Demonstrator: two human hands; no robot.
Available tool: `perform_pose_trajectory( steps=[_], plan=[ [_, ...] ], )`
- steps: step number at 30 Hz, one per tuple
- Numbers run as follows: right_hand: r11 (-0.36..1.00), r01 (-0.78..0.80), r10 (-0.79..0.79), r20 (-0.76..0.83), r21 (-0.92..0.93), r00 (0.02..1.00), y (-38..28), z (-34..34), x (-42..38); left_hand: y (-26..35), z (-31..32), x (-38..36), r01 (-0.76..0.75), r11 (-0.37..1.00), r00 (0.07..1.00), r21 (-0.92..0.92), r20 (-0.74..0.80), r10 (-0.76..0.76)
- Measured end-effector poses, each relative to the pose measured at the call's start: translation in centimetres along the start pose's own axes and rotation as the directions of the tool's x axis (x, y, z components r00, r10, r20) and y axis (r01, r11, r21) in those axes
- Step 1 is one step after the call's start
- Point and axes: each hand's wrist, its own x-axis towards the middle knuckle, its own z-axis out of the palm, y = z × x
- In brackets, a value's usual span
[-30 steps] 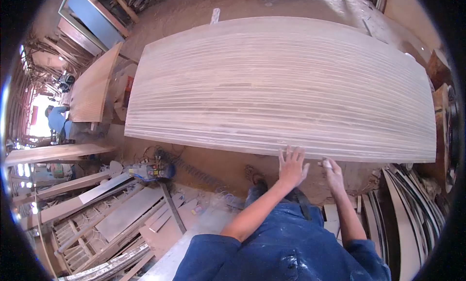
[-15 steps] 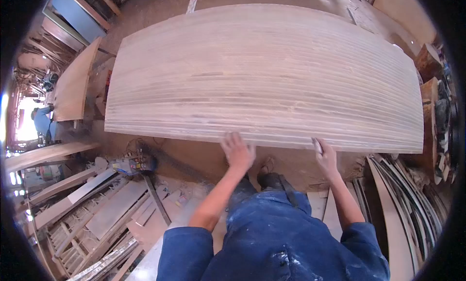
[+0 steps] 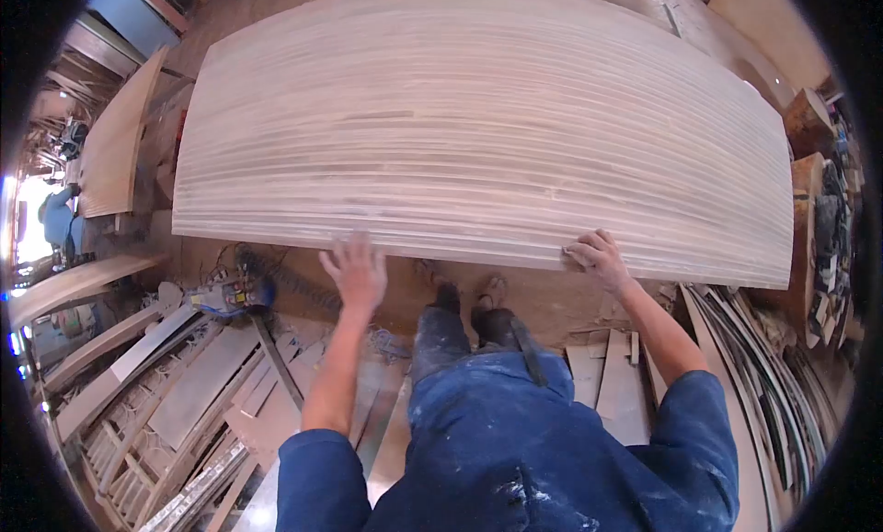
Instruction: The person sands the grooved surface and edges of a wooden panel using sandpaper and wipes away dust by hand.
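Observation:
A large pale wooden panel [image 3: 478, 137] with a streaked, grooved-looking grain lies in front of me, its near edge facing my body. My left hand [image 3: 357, 274] is open, fingers spread and slightly blurred, at the near edge left of the middle. Farther right, my right hand [image 3: 602, 261] is closed at the same edge. A small dark piece shows under its fingers, but its kind is too hidden to tell.
Loose boards and offcuts [image 3: 202, 394] lie at lower left, near a blue-and-grey machine [image 3: 230, 296]. Thin curved strips [image 3: 759, 385] are stacked at right, by thick wood slabs [image 3: 807, 201]. A person in blue [image 3: 60, 221] stands by another panel [image 3: 118, 141] at far left.
My left hand has moved left along the near edge, its fingers more spread. My right hand has shifted slightly left and onto the edge. The panel sits a little higher and further left in view.

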Motion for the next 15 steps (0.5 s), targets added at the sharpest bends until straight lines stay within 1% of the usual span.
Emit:
perform_pose_trajectory(
  steps=[1, 3, 4, 6, 7, 8, 9, 10, 12, 13, 14, 15],
  plan=[
    [1.0, -0.003, 0.003, 0.005, 0.004, 1.0, -0.8, 0.9, 1.0, -2.8, 0.2, 0.5, 0.0, 1.0, 1.0, 0.001, 0.008, 0.0],
    [0.993, 0.109, -0.112, 0.059, 0.05, 0.992, -4.2, 3.9, 5.4, -7.2, 0.5, 1.8, 0.098, 0.992, 0.995, 0.08, 0.023, -0.1],
    [0.987, 0.154, -0.156, 0.05, 0.05, 0.986, -6.3, 7.6, 8.2, -8.7, 0.9, 2.1, 0.092, 0.992, 0.995, 0.082, 0.034, -0.095],
    [0.969, 0.244, -0.244, 0.023, -0.03, 0.97, -13.9, 13.0, 15.5, -10.7, 1.4, 2.4, 0.168, 0.978, 0.985, 0.125, 0.017, -0.171],
    [0.962, 0.274, -0.274, 0.042, -0.006, 0.961, -17.1, 17.2, 19.2, -11.2, 1.3, 2.7, 0.216, 0.97, 0.974, 0.113, 0.044, -0.222],
    [0.978, 0.185, -0.176, -0.088, 0.095, 0.98, -20.8, 20.2, 22.8, -11.7, 1.3, 2.6, 0.216, 0.97, 0.973, 0.114, 0.059, -0.223],
    [0.979, -0.004, -0.009, 0.061, 0.206, 0.998, -24.0, 21.0, 25.9, -12.2, 1.5, 2.6, 0.234, 0.964, 0.967, 0.127, 0.071, -0.244],
    [0.979, -0.011, -0.003, 0.069, 0.204, 0.998, -25.0, 21.3, 27.4, -12.9, 1.6, 3.0, 0.247, 0.959, 0.962, 0.139, 0.079, -0.26],
    [0.994, -0.021, 0.001, 0.182, 0.108, 0.983, -26.0, 21.5, 28.5, -14.5, 1.7, 3.4, 0.264, 0.953, 0.957, 0.147, 0.084, -0.278],
    [0.994, 0.064, -0.073, 0.098, 0.093, 0.993, -24.2, 20.5, 26.7, -15.3, 2.1, 3.7, 0.286, 0.945, 0.951, 0.157, 0.07, -0.3],
    [0.986, 0.151, -0.153, 0.016, 0.069, 0.988, -20.7, 18.3, 23.3, -16.0, 2.7, 3.9, 0.285, 0.948, 0.951, 0.142, 0.081, -0.298],
    [0.985, 0.101, -0.104, 0.014, 0.14, 0.994, -16.7, 16.5, 19.6, -16.9, 3.1, 3.9, 0.299, 0.947, 0.951, 0.116, 0.05, -0.306]
  ],
)
